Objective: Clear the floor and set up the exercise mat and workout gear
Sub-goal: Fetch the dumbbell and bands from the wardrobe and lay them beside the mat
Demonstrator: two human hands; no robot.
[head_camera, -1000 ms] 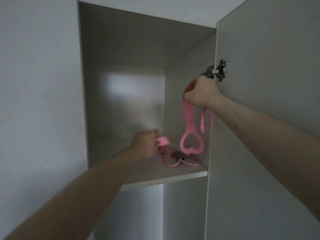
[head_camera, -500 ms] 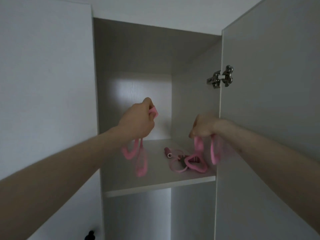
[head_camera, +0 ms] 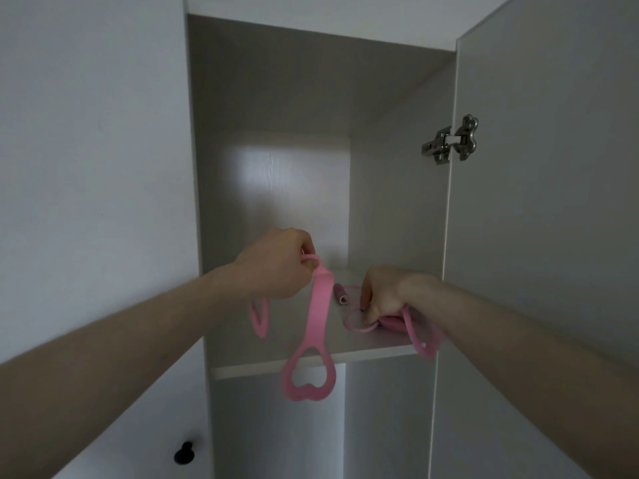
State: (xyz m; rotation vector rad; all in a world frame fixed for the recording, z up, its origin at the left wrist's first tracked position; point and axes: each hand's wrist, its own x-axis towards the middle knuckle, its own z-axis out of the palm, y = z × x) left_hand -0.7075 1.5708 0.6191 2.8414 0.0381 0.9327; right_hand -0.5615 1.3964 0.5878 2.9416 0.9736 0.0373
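Note:
My left hand is closed on a pink resistance band in front of an open white cupboard. The band hangs down, its heart-shaped loop below the shelf edge and a second loop left of my wrist. My right hand rests on the shelf, fingers closed on a pink jump rope whose thin cord lies coiled there. One pink rope handle lies on the shelf between my hands. Another pink band hangs from under my right hand over the shelf's front edge.
The cupboard door stands open on the right, with a metal hinge on its inner face. A closed white door panel fills the left, with a black knob low down. An open compartment lies below the shelf.
My left hand has lifted a pink band off the shelf and drawn it toward me. My right hand has dropped from hinge height to the shelf and closed on the rope.

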